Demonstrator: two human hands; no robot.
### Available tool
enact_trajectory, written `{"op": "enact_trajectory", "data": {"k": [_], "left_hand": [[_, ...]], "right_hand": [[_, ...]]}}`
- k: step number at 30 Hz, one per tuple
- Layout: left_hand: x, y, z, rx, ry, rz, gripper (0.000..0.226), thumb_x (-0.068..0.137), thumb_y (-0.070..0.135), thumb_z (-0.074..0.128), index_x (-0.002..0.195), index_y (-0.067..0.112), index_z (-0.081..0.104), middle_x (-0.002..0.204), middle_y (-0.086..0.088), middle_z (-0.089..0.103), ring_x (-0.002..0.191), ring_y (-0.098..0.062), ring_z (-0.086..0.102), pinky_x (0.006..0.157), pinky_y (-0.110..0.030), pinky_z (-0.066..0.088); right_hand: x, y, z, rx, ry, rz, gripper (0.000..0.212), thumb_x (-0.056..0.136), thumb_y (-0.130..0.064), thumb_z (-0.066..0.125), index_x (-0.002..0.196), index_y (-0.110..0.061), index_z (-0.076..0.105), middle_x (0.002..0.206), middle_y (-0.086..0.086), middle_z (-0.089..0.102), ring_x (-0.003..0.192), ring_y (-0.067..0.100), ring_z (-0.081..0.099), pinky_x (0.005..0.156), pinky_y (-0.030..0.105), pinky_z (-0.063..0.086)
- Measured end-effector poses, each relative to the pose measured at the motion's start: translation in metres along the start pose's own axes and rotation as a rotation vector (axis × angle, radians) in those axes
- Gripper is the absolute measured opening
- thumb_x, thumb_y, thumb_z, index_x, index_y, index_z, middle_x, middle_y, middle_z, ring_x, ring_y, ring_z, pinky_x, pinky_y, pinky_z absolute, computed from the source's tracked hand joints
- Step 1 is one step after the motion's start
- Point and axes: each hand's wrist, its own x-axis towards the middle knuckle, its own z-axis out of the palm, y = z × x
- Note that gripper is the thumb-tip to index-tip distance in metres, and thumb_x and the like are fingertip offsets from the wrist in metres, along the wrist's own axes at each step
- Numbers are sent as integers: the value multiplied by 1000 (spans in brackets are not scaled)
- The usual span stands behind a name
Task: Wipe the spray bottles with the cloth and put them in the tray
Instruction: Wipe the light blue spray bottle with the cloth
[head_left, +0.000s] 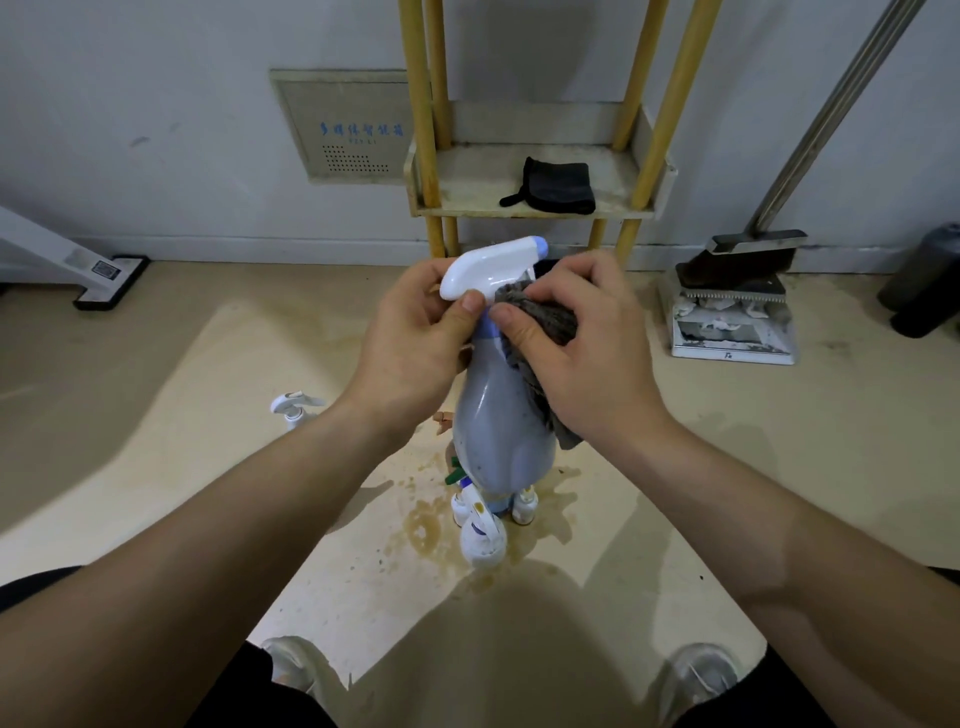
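Over the stained beige floor, left fingers grip the spray bottle; right fingers clutch the cloth.

Left hand and right hand raised side by side, fingers curled in grips

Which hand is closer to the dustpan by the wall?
Right. The right hand, holding the grey cloth, is left of the dustpan; the left hand grips the spray bottle farther left.

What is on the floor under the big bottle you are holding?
Several small white bottles and something green on the stained floor. The grey spray bottle covers the rest.
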Motion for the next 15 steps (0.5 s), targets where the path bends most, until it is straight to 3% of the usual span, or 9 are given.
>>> {"op": "enact_trajectory", "data": {"k": [3,6,9,15], "left_hand": [[5,8,-10,7,26,19,17,105,7,49,113,17,59,93,-2,73,86,-16,69,76,-37,59],[8,10,-16,51,16,32,22,105,7,49,112,24,61,92,2,74,88,-14,69,83,-41,59],[4,4,-10,127,-34,34,24,103,7,52,114,25,63,99,3,75,97,-13,71,89,-45,57],[-3,-4,4,126,-126,25,27,103,6,51,117,26,62,104,5,74,98,-9,72,77,-26,60]], "right_hand": [[2,4,-4,-7,-64,53,15,88,-30,75,86,-17,68,98,3,53,82,2,47,78,3,35],[6,1,-10,33,69,91,13,90,-31,74,90,-20,65,98,0,51,86,-5,49,78,3,34],[8,-7,-12,17,167,-5,16,90,-28,73,95,-17,63,99,0,50,84,-3,46,79,4,34],[8,-7,-4,-53,161,-85,17,91,-26,71,93,-9,70,98,-1,54,85,3,48,77,5,36]]}}
